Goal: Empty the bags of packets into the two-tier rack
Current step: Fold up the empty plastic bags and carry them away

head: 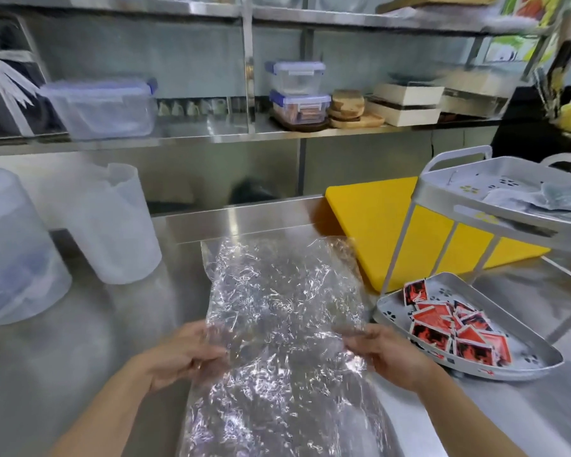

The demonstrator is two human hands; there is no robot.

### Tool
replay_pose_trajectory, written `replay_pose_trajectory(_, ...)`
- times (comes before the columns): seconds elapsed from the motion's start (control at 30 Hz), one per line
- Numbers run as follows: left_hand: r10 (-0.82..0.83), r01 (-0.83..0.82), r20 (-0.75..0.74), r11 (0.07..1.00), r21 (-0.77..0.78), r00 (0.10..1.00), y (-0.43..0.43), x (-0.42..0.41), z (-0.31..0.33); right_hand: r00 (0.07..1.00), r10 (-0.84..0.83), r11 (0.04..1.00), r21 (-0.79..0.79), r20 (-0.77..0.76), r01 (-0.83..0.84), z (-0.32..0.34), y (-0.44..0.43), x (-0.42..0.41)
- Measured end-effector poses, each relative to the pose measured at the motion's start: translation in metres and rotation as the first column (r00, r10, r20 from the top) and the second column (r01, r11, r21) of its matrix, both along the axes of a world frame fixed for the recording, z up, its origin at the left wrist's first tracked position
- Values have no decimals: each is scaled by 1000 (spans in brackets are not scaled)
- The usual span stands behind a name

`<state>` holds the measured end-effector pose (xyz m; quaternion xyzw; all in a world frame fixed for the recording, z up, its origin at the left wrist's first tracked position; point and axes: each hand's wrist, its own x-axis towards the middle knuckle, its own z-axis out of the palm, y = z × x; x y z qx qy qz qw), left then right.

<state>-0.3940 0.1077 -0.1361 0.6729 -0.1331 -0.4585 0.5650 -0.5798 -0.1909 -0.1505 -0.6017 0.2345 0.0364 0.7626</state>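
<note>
A crinkled clear plastic bag (277, 311) lies flat and stretched out on the steel counter in front of me, with nothing visible inside it. My left hand (185, 354) grips its left edge and my right hand (393, 354) grips its right edge. At the right stands the grey two-tier rack (442, 189). Several red and black packets (455, 328) lie in its lower tray (521, 367). Silvery packets (538, 199) lie in its upper tray.
A yellow cutting board (373, 219) leans behind the rack. Two translucent plastic containers (112, 222) stand at the left of the counter (80, 341). Lidded boxes (297, 90), wooden boards and trays sit on the shelf behind.
</note>
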Motion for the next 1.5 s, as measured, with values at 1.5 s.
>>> replay_pose_trajectory(1.5, 86, -4, 907, 996, -92, 413, -19, -55, 116, 865, 500, 584, -755, 44, -299, 123, 79, 41)
